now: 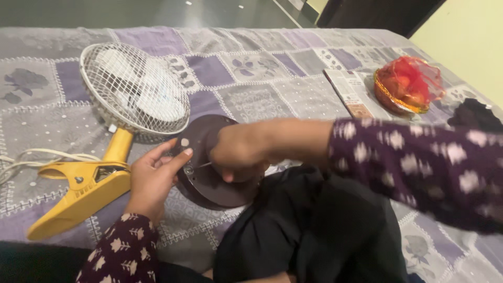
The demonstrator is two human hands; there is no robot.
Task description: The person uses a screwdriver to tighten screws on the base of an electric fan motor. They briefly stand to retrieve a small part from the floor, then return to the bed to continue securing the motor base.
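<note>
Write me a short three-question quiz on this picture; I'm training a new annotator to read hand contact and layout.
1. True or false: the left hand rests on the yellow clamp.
2. What does the right hand grip? A) a thin metal tool B) the white cord C) the folded newspaper
3. What stands directly above the clamp, beside the dark round disc?

Key
1. False: it steadies the disc's left edge.
2. A; its tip meets the disc's face.
3. A small fan with a white wire grille.
</note>
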